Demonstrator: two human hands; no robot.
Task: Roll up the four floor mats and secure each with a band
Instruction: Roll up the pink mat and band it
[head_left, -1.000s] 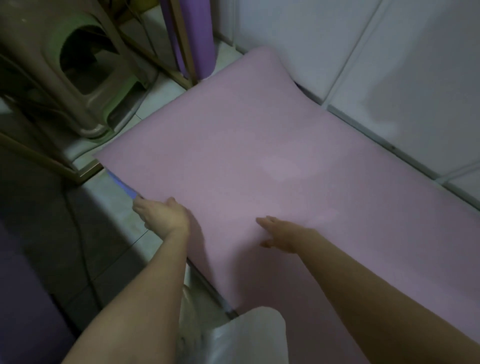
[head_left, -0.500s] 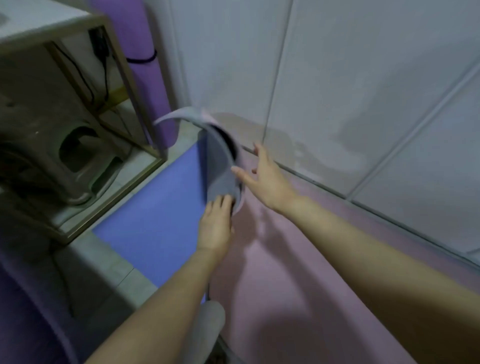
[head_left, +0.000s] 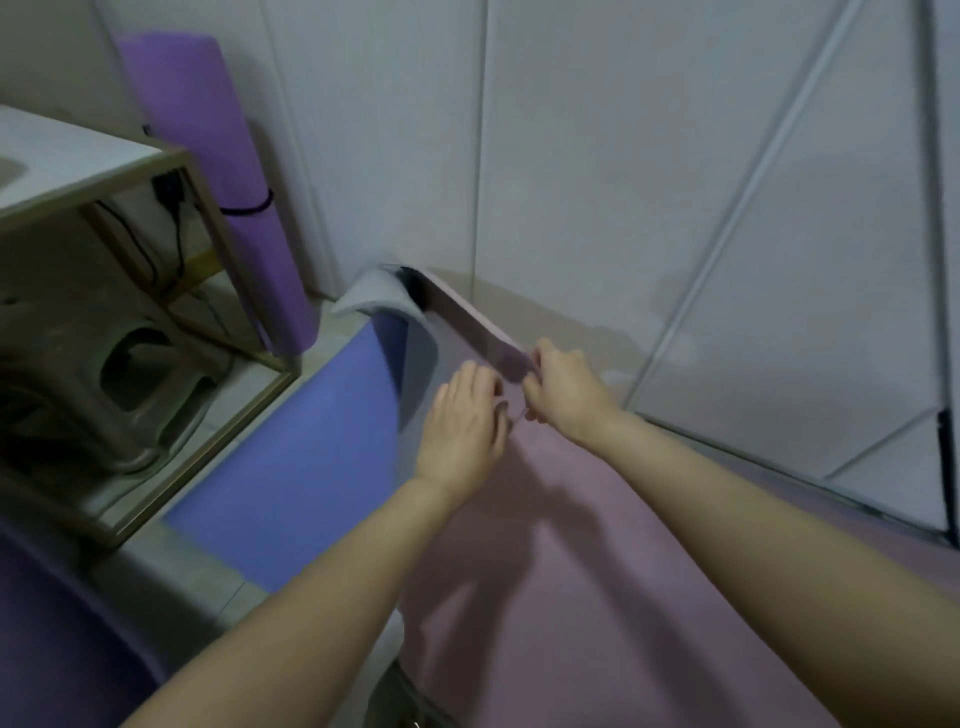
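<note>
**Foam that bends easily: start the roll tight at the far end**

The pink mat lies flat on the floor along the wall, with its far end lifted and curled back, grey underside showing at the corner. It overlaps a blue mat lying to its left. The way that end arches suggests a light, soft, springy sheet that is likely to uncurl if let go. It looks easy to dent but not fragile, and its matte face should give fingers some hold. The best place to take it is along the short far edge, hands spread apart, so the first turn comes out narrow and even.

Both arms reach straight forward and the hands meet at the raised edge. The right hand pinches that edge, knuckles up. The left hand is just beside it, palm down, fingers bent with the tips tucked into the fold, so it appears to grasp the mat too. The hands sit close together near the middle, so the corners are unsupported and may lag.

A rolled purple mat, banded in black, stands against the wall by the desk.
</note>
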